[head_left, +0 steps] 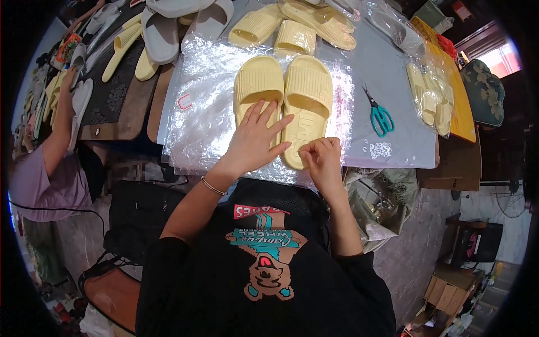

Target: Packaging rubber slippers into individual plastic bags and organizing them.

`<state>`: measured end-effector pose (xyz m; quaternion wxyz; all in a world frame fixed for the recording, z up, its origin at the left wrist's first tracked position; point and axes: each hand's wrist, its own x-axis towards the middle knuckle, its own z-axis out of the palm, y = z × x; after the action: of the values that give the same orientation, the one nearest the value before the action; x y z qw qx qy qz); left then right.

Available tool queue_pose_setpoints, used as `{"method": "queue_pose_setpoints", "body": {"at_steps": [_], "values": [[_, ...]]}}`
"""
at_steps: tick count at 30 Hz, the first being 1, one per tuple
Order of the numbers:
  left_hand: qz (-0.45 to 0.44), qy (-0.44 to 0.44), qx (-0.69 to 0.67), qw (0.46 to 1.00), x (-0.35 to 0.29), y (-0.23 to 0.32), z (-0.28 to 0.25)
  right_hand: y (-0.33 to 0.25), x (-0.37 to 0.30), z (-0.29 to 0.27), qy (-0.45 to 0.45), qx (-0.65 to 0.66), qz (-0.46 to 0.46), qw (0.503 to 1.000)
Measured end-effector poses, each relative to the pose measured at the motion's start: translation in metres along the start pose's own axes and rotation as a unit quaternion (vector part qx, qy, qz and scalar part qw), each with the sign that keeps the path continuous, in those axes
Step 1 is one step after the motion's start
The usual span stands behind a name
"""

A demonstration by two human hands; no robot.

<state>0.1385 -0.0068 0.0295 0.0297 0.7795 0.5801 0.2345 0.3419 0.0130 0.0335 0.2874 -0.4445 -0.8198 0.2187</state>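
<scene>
A bare grey slide (160, 42) lies upper left; clear plastic sleeves (191, 135) spread across the desk (401, 154) under one unbagged pair; the left hand (250, 143) splays its fingers over the left yellow slide (258, 78), gripping nothing; the right yellow slide (309, 78) sits beside it; the right hand (324, 163) curls its fingers at that heel, whether pinching anything I can't tell; beyond the scissors (375, 106), bagged slides (428, 104) look finished; this pair's wrapping seems left.

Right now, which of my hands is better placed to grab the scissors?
Probably your right hand: it's nearer the scissors, at the heel of the right slipper. Your left hand is spread over the left slipper.
</scene>
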Motion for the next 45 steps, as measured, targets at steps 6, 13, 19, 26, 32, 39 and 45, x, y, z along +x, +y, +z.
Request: {"method": "queue_pose_setpoints", "body": {"at_steps": [6,13,19,26,32,39,45], "values": [[0.004,0.007,-0.003,1.0,-0.003,-0.001,-0.004,0.037,-0.016,-0.037,0.118,0.099,0.115,0.981],[0.011,0.009,0.005,1.0,0.001,0.002,-0.005,0.175,-0.024,-0.1,0.172,0.091,0.314,0.929],[0.008,0.0,-0.005,1.0,-0.002,0.002,-0.001,0.151,-0.027,-0.105,0.17,-0.096,0.375,0.906],[0.014,0.008,0.007,1.0,-0.004,-0.003,0.001,0.05,0.018,-0.049,0.193,-0.104,0.074,0.973],[0.021,0.022,0.014,0.999,-0.002,-0.003,0.0,0.151,0.051,-0.067,0.232,-0.332,0.124,0.906],[-0.04,0.086,-0.213,0.972,-0.035,0.006,-0.041,0.183,0.058,-0.078,0.097,-0.34,0.212,0.911],[-0.247,-0.186,-0.499,0.809,-0.234,-0.061,-0.035,0.175,0.059,-0.082,0.043,-0.366,0.256,0.893]]}}
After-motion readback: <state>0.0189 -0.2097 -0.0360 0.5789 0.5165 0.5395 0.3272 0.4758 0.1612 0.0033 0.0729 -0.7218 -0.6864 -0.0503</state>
